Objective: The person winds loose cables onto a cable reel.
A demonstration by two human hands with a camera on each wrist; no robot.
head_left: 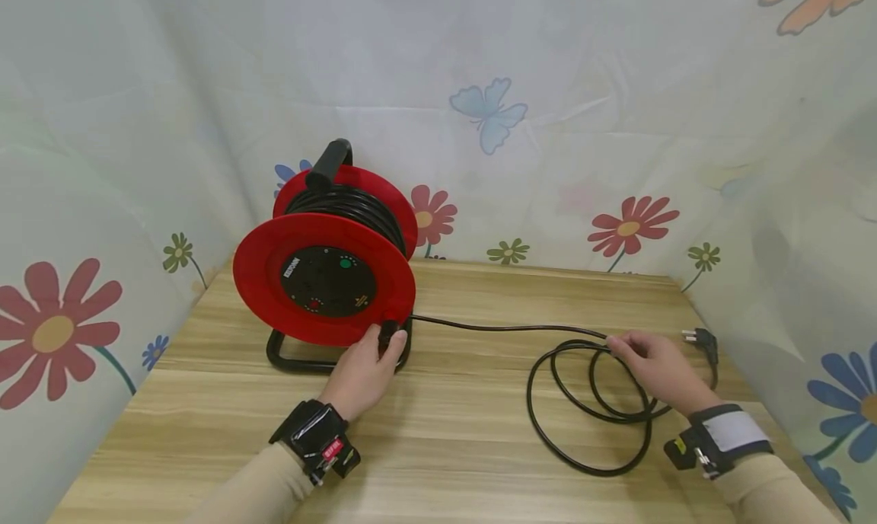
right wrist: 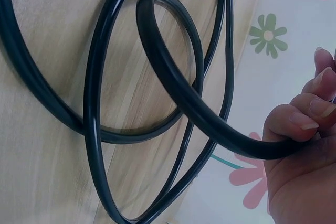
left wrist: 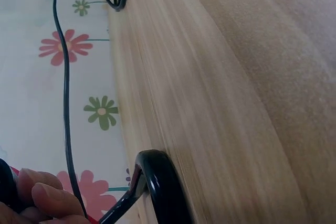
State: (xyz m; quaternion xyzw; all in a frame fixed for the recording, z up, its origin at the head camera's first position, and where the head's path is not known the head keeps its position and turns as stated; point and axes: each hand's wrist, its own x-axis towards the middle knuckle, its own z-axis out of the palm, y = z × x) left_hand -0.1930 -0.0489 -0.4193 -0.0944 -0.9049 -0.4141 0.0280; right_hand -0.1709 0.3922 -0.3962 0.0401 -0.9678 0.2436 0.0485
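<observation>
A red cable reel (head_left: 260, 280) with a black centre plate and black cable wound on its drum stands on the left of the table. My left hand (head_left: 363, 372) grips the small black crank knob (head_left: 388, 330) at the lower edge of the reel's front disc. From the reel, the loose black cable (head_left: 493, 328) runs right to my right hand (head_left: 654, 368), which pinches it above the tabletop. In the right wrist view the cable (right wrist: 236, 142) passes into the curled fingers. Beyond that hand the cable lies in several loose loops, ending in a black plug (head_left: 703, 341).
The reel rests on a black tubular frame (head_left: 301, 365) with a carrying handle (head_left: 330, 162) on top. Beneath everything is a wood-grain table (head_left: 452, 448). A flower-printed cloth (head_left: 548, 196) surrounds it at the back and on both sides.
</observation>
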